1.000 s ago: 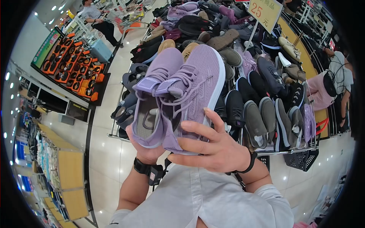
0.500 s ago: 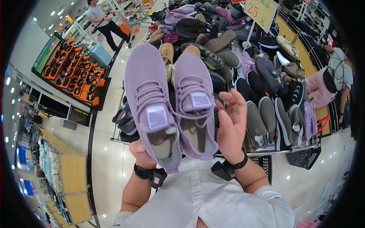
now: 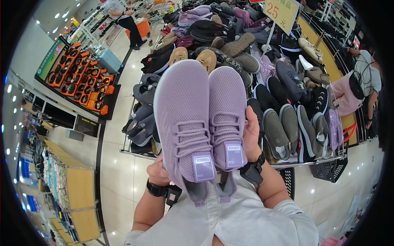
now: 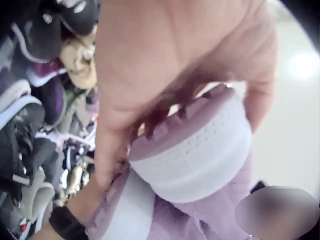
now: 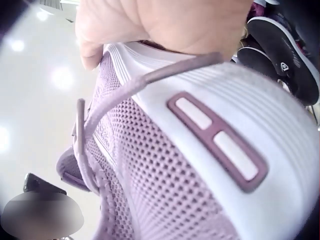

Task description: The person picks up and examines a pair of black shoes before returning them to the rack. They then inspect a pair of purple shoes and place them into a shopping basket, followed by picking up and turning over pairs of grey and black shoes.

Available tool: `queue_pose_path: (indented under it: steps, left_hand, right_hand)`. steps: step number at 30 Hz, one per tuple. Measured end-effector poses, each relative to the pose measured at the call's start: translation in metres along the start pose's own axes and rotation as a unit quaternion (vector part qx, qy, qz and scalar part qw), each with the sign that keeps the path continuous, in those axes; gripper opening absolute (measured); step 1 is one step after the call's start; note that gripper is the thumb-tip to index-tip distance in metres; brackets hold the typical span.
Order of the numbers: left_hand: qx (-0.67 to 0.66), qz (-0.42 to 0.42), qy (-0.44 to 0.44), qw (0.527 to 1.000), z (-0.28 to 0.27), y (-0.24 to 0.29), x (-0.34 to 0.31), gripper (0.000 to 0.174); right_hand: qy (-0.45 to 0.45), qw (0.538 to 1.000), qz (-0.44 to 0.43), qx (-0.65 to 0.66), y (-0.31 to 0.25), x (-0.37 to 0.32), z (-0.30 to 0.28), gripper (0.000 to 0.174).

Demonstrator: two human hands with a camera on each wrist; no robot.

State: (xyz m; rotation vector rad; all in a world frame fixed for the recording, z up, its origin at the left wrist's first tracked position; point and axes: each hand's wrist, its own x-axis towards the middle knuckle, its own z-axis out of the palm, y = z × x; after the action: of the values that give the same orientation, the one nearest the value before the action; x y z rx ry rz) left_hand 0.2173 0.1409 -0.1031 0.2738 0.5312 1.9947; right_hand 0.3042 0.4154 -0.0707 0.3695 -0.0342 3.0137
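Observation:
A pair of light purple mesh sneakers (image 3: pixel 184 106) with white soles is held up side by side in the head view, toes pointing away, laces and square tongue labels facing up. My left hand (image 3: pixel 159 171) grips the left shoe near its heel from the outer side. In the left wrist view, that hand curls around a purple shoe with a thick white sole (image 4: pixel 200 155). My right hand (image 3: pixel 252 130) holds the right shoe along its outer side, its other fingers hidden beneath. The right wrist view shows the hand against the white sole edge (image 5: pixel 240 95), with a loose lace hanging across.
Beyond the sneakers, a metal rack holds a heap of shoes (image 3: pixel 279 127), with a yellow price sign (image 3: pixel 282 14) above. A black basket (image 3: pixel 328 170) sits under its front rail. An orange display (image 3: pixel 82 78) is at left; people stand at far left and right.
The sneakers turned from a tilted side view to lying side by side, tops up. My right hand let go of them, spread beside them, then took hold of the right shoe's outer side.

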Motion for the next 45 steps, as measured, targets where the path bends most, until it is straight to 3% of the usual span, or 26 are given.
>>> queue_pose_path:
  steps: [1,3,8,10,12,13,14,16,20,23,25,27,29,30,32,41,45]
  left_hand:
    - [0.007,0.013,-0.014,1.0,-0.003,0.001,-0.001,0.103]
    - [0.068,0.031,-0.064,0.995,-0.002,0.003,0.002,0.1]
    - [0.125,0.049,-0.062,0.989,0.024,0.011,0.017,0.091]
    - [0.139,0.055,-0.061,0.987,0.022,0.013,0.017,0.087]
    - [0.115,0.081,0.033,0.99,0.017,0.013,0.015,0.078]
    - [0.185,0.111,0.17,0.962,0.027,0.012,0.023,0.079]
    - [0.185,0.111,0.17,0.962,0.04,0.012,0.03,0.079]
    - [0.087,0.076,0.056,0.992,0.07,0.016,0.043,0.089]
    - [0.113,0.055,0.049,0.991,0.065,0.021,0.044,0.091]
    - [0.17,0.076,0.063,0.98,0.061,0.023,0.04,0.095]
    - [0.28,0.134,0.075,0.948,0.046,0.024,0.033,0.098]
    - [0.263,0.131,0.047,0.955,0.013,0.032,0.018,0.089]
    - [0.246,0.127,0.018,0.961,0.008,0.034,0.015,0.082]
    - [0.25,0.134,0.005,0.959,0.015,0.033,0.018,0.081]
    - [0.254,0.141,-0.009,0.957,0.025,0.032,0.019,0.08]
    - [0.245,0.123,-0.029,0.961,0.023,0.035,0.013,0.081]
    - [0.248,0.131,0.009,0.96,0.019,0.033,0.012,0.08]
  right_hand:
    - [0.072,0.995,-0.02,-0.059,0.0,-0.001,-0.003,0.078]
    - [0.088,0.993,-0.008,-0.075,-0.002,-0.004,0.001,0.08]
    - [0.084,0.996,0.011,-0.03,-0.003,-0.002,0.012,0.092]
    - [0.137,0.975,0.027,-0.175,-0.002,-0.001,0.009,0.096]
    - [0.146,0.969,0.026,-0.197,0.001,-0.001,0.01,0.099]
    - [0.155,0.963,0.025,-0.22,0.002,-0.002,0.01,0.102]
    - [0.155,0.963,0.025,-0.22,0.003,-0.002,0.012,0.102]
    - [0.106,0.966,0.033,-0.234,0.004,-0.004,0.018,0.1]
    - [0.15,0.932,0.006,-0.329,-0.012,-0.014,-0.006,0.1]
    - [0.135,0.939,-0.004,-0.317,-0.019,-0.017,-0.009,0.105]
    - [0.117,0.933,-0.015,-0.339,-0.021,-0.019,-0.006,0.109]
    - [0.099,0.927,-0.026,-0.362,-0.023,-0.023,-0.008,0.113]
    - [0.061,0.949,-0.045,-0.307,-0.023,-0.03,-0.015,0.097]
    - [0.061,0.949,-0.045,-0.307,-0.023,-0.032,-0.016,0.097]
    - [0.116,0.919,-0.016,-0.375,-0.023,-0.036,-0.019,0.125]
    - [0.105,0.924,-0.012,-0.367,-0.021,-0.03,-0.014,0.121]
    - [0.11,0.908,-0.025,-0.405,-0.022,-0.032,-0.004,0.117]
